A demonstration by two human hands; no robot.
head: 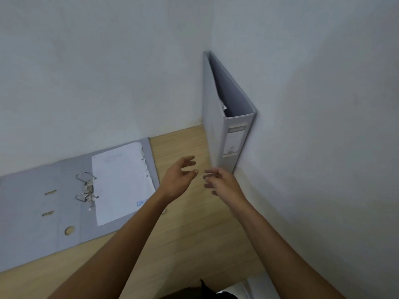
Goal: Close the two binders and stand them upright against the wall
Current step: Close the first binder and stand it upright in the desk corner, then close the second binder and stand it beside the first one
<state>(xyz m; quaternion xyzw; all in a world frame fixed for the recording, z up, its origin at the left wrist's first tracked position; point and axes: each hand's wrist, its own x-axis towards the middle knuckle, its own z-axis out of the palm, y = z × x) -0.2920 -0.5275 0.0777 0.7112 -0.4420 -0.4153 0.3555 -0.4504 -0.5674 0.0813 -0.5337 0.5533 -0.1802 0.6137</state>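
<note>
Binders are the business here, two grey ones, and both hands hover empty between them above the wooden desk (183,229). The left hand (178,180) is open, its fingers loosely spread and curled, gripping nothing; the right hand (224,183) is open too, fingers bent and pointing left toward the other hand, the fingertips of the two near each other but apart. Just beyond the right hand, at the far right of the desk, the closed binder (218,117) stands upright in the corner — its spine faces the near side with a pale label (234,139) on it, and its right cover lies against the right wall (323,104). Whether the right hand's fingers touch the foot of this binder cannot be told; they look just short of it. The covers gape a little at the top, with a scrap of white paper showing inside. To the left of the left forearm, the open binder (43,203) lies flat on the desk along the far wall (97,72). Its metal rings (86,188) stand open in the middle, and a stack of white punched sheets (123,184) rests on its right half, faint blue writing near the lower corner — too blurred to read.
</note>
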